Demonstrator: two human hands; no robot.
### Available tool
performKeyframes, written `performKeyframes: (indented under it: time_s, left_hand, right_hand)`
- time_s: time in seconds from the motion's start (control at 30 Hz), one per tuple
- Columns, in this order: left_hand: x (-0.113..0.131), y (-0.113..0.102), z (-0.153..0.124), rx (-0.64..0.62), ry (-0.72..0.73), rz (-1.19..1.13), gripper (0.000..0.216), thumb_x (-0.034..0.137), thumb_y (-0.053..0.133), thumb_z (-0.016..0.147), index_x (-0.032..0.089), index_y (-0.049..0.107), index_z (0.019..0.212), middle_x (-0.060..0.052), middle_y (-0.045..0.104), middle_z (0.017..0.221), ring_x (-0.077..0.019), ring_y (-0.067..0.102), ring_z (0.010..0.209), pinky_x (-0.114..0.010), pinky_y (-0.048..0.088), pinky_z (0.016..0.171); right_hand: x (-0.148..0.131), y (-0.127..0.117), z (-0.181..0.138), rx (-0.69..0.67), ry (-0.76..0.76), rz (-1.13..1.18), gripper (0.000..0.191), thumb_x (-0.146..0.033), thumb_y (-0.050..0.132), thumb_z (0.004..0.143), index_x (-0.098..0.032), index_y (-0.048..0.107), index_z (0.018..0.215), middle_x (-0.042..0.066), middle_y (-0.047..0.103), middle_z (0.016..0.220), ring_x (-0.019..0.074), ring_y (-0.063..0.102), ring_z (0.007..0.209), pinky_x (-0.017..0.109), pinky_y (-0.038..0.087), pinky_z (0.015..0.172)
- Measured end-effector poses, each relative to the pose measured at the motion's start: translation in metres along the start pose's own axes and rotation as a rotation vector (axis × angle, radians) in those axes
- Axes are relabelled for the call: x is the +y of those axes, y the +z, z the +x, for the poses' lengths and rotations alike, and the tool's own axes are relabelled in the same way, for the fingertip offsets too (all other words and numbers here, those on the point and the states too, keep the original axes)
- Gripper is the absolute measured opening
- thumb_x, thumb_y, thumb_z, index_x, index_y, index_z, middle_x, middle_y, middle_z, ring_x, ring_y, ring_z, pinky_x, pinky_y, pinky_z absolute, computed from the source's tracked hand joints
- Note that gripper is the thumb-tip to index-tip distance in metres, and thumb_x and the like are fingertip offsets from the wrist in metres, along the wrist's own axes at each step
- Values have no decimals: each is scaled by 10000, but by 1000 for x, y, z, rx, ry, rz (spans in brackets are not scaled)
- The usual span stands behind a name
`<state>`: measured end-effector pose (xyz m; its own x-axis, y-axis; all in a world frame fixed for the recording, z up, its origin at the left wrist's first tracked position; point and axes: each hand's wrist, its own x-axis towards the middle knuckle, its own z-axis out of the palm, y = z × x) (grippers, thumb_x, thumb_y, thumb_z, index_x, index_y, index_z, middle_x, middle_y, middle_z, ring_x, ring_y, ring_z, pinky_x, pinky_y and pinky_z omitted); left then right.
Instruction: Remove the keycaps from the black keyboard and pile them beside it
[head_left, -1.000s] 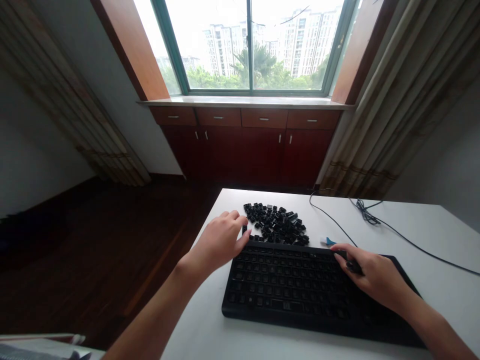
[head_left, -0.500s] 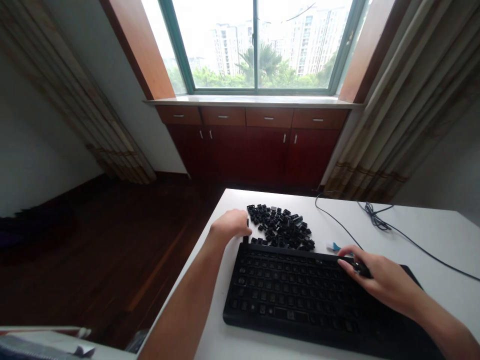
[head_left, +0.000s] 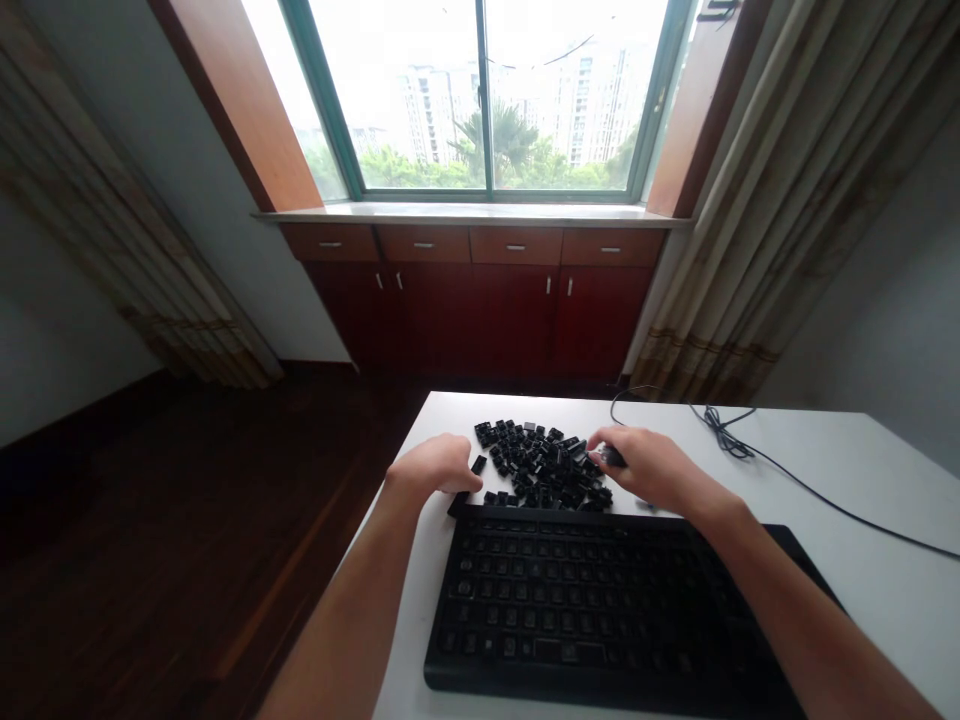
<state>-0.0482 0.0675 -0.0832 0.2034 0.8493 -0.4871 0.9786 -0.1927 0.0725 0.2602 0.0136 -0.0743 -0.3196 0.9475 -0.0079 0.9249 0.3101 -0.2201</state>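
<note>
A black keyboard [head_left: 592, 605] with bare key sockets lies on the white table [head_left: 847, 480]. Behind it sits a pile of several loose black keycaps [head_left: 536, 462]. My left hand [head_left: 431, 468] rests curled at the keyboard's far left corner, beside the pile, with one keycap [head_left: 478, 464] lying just right of its fingers. My right hand [head_left: 649, 468] reaches over the right edge of the pile, its fingers pinched on a small dark keycap [head_left: 609, 457].
A black cable [head_left: 787, 470] runs across the table from the back to the right edge. Beyond the table are dark wooden floor, red-brown cabinets [head_left: 480, 290] under a window, and curtains on both sides.
My right hand has moved from the keyboard's right part up and left to the keycap pile, still pinching a small dark piece. My left hand has stayed near the keyboard's far left corner.
</note>
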Motion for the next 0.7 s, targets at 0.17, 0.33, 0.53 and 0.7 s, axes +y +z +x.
performKeyframes:
  time_s: [0.17,0.33,0.53,0.7]
  left_hand:
    - [1,2,0,1,15,-13,193,346,635,654,168,694,700,-82,720,760,-209,640,635,-278,449,540]
    - [3,2,0,24,21,-7,240,364,648,654,166,709,774,-96,734,832,-223,661,691,-279,456,556]
    - [7,3,-1,50,19,7,255,346,662,656,172,724,832,-102,747,870,-235,681,748,-271,464,581]
    - [6,1,-3,78,17,10,254,274,677,647,167,730,871,-108,750,900,-253,693,789,-275,477,608]
  right_hand:
    - [-1,9,40,-30,-54,-50,261,-251,565,934,-254,687,1164,63,689,1203,213,678,924,282,438,728]
    - [6,10,49,-115,-92,-68,172,-287,594,943,-195,693,1049,63,698,1098,186,645,875,313,478,757]
    - [9,9,48,-119,-113,-34,194,-196,628,868,-252,715,1032,42,731,1073,198,664,904,260,431,711]
    - [17,5,34,-79,-99,18,214,-256,589,912,-277,710,1087,26,749,1056,202,677,916,269,453,749]
